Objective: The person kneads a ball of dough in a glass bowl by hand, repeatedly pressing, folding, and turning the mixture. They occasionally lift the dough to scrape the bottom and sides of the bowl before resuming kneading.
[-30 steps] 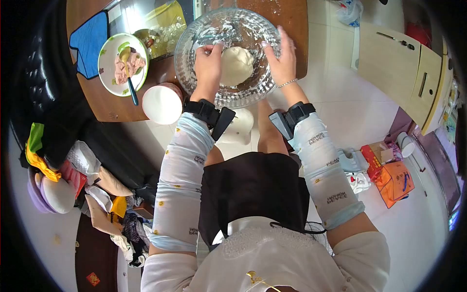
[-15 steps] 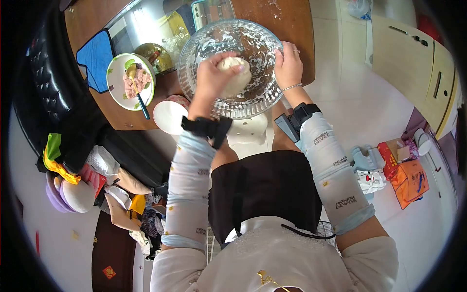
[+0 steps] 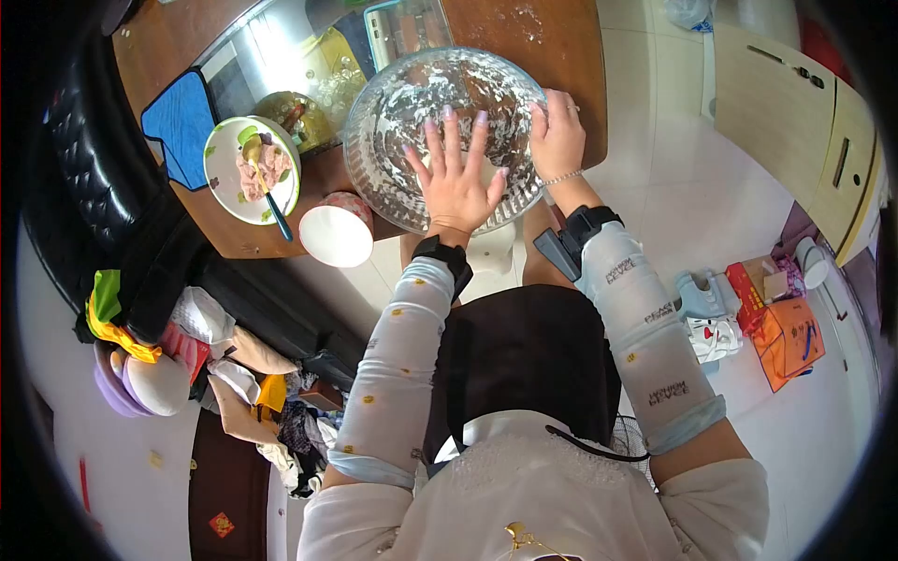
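Observation:
A large clear glass bowl (image 3: 372, 117) sits at the table's edge, its inner wall streaked with flour and dough scraps. Inside it, my left hand (image 3: 456, 187) lies palm down with fingers spread, pressing on a pale lump of dough (image 3: 487, 170). Most of the dough is hidden beneath that hand. On the bowl's right side, my right hand (image 3: 558, 136) is closed around the rim, thumb inside and fingers outside. Beside the glass bowl, to the left, stands a small white-lined bowl (image 3: 335, 237) with a red patterned outside.
Farther left, a white-and-green bowl (image 3: 216, 178) holds pink minced meat (image 3: 267, 173) and a spoon (image 3: 275, 210). A blue cloth (image 3: 178, 126) lies behind it. The wooden table (image 3: 571, 56) ends just in front of my legs. Drawers (image 3: 776, 93) stand off to the right.
My left hand has gone from curled around the raised dough to flat and spread on top of it. The right hand stays on the rim. The view has shifted slightly.

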Motion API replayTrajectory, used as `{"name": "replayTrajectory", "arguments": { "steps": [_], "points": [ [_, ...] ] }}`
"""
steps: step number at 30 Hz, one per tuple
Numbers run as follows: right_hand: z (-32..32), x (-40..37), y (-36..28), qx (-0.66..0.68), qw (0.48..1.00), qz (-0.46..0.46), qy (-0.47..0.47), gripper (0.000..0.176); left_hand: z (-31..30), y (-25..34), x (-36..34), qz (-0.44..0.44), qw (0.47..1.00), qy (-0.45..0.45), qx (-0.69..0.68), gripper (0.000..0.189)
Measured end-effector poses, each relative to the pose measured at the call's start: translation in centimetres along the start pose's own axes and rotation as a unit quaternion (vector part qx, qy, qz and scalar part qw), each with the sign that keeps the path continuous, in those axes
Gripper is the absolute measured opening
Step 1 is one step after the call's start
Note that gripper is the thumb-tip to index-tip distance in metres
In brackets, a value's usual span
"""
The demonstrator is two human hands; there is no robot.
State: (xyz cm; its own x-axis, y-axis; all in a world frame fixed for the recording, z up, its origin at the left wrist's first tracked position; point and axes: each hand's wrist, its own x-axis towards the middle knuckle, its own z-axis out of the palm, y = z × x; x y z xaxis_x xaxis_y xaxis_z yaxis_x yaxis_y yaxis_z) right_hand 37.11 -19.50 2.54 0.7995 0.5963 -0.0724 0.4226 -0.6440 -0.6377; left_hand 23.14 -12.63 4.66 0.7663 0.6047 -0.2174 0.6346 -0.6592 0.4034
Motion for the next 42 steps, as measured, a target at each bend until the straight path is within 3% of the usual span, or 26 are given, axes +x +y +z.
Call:
{"name": "replayTrajectory", "arguments": {
  "steps": [5,10,23,25,26,28,29,30,31,33,35,36,37,38,39,40,41,42],
  "points": [
    [-0.1,0.3,0.1,-0.004,1.0,0.0,-0.018,0.016,0.5,-0.2,3.2,0.077,0.996,-0.01,0.04,0.07],
    [-0.1,0.4,0.0,-0.014,0.999,0.014,-0.038,0.016,0.7,-0.4,6.0,0.098,0.995,0.019,0.007,0.048],
    [0.4,0.5,0.6,-0.015,1.0,-0.023,-0.001,0.015,-0.1,-0.7,7.9,0.141,0.983,0.089,-0.073,0.039],
    [0.5,0.3,0.8,-0.015,1.0,-0.027,0.005,0.017,-1.7,-2.2,6.3,-0.03,0.934,0.151,-0.323,0.038],
    [0.7,0.3,1.0,-0.008,1.0,-0.028,0.009,0.018,-1.8,-2.8,5.2,-0.026,0.934,0.152,-0.322,0.038],
    [0.8,0.3,1.0,-0.01,1.0,-0.024,0.013,0.019,-0.3,-4.0,2.5,-0.171,0.96,0.189,-0.117,0.037],
    [0.9,0.3,1.0,-0.013,1.0,-0.018,0.011,0.019,0.7,-4.3,2.0,-0.168,0.96,0.191,-0.118,0.037],
    [0.9,0.4,1.1,-0.013,1.0,-0.02,0.014,0.019,0.8,-3.9,2.1,-0.251,0.904,0.164,-0.305,0.042],
    [0.9,0.4,1.1,-0.008,1.0,-0.025,0.017,0.02,1.0,-3.6,2.1,-0.323,0.806,0.129,-0.479,0.048],
    [1.1,0.4,1.4,-0.006,0.999,-0.03,0.02,0.02,-0.1,-3.1,2.6,-0.341,0.805,0.113,-0.471,0.052],
    [1.2,0.4,1.5,-0.009,0.999,-0.03,0.021,0.02,-2.0,-2.4,3.0,-0.309,0.74,-0.023,-0.597,0.054],
    [1.3,0.5,1.5,-0.01,0.999,-0.03,0.02,0.02,-2.3,-1.9,2.9,-0.303,0.794,-0.01,-0.527,0.047],
    [1.2,0.5,1.5,-0.01,0.999,-0.031,0.023,0.02,-1.7,-1.6,2.4,-0.304,0.794,-0.01,-0.527,0.047],
    [1.2,0.5,1.5,-0.011,0.999,-0.032,0.026,0.02,-0.8,-1.2,1.7,-0.231,0.888,0.068,-0.391,0.046],
    [1.2,0.4,1.6,-0.012,0.999,-0.032,0.025,0.02,-0.3,-1.0,1.1,-0.15,0.949,0.143,-0.24,0.044],
    [1.3,0.5,1.6,-0.015,0.999,-0.028,0.024,0.019,0.0,-1.0,1.0,-0.173,0.918,0.115,-0.337,0.041],
    [1.3,0.5,1.6,-0.019,0.999,-0.024,0.024,0.019,0.2,-1.2,0.7,-0.173,0.918,0.115,-0.337,0.041],
    [1.2,0.5,1.6,-0.02,0.999,-0.025,0.024,0.019,-0.5,-1.0,0.5,-0.201,0.878,0.107,-0.421,0.039]
  ]
}}
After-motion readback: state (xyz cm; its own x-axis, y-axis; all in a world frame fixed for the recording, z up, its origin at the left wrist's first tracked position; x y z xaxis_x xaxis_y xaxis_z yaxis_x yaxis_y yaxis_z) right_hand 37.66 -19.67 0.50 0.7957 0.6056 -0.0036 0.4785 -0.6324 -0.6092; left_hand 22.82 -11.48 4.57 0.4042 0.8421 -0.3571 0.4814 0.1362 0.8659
